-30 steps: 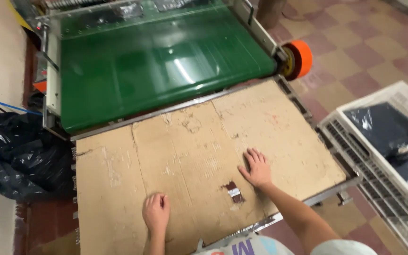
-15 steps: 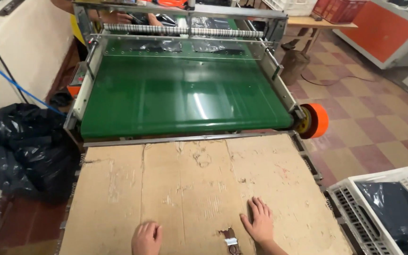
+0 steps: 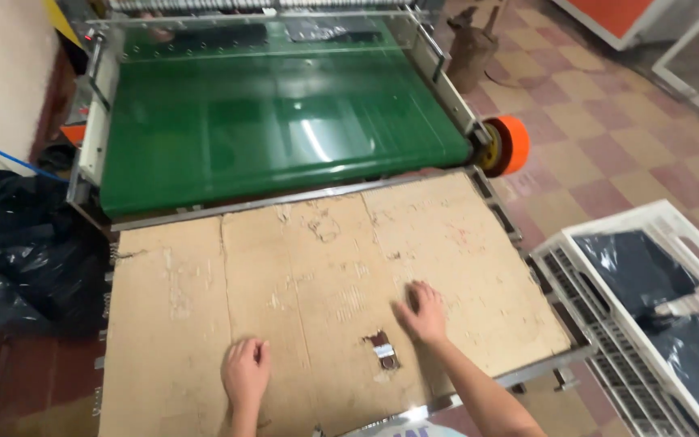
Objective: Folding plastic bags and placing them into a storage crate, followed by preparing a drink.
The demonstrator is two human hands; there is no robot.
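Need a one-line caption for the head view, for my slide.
Both hands, left and right, rest on worn cardboard below a green conveyor belt.

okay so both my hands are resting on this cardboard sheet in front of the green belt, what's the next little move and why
Probably wait with both hands flat. The left hand and right hand rest empty on the worn cardboard sheet, and the green belt carries nothing near its front edge, so there is nothing to pick up.

Left hand and right hand rest empty, palms down, on the worn cardboard sheet. Green conveyor belt beyond; white crate at right.
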